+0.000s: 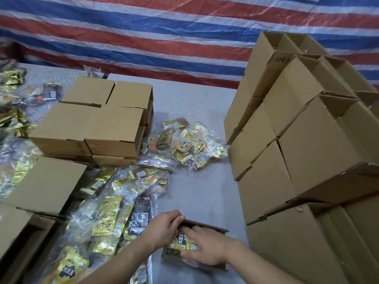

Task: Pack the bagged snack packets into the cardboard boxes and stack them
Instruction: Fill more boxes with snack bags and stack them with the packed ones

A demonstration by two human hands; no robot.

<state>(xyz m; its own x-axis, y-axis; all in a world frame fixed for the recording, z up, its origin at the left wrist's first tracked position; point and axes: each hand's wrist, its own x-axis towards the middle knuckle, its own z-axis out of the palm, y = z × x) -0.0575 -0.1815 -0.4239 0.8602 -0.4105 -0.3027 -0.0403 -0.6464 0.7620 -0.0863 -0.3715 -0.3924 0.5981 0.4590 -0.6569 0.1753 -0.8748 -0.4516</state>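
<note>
While the left hand [167,227] grips the box [207,227] rim, flat right-hand fingers [189,231] press the level snack bag [180,241].

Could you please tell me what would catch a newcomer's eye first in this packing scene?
Probably the tall stack of open brown cardboard boxes on the right, and the striped red, white and blue tarpaulin behind. Then the shiny gold snack packets in clear bags strewn beside closed boxes at left, and the left hand and right hand pressing a gold packet into a small box at bottom centre.
</note>
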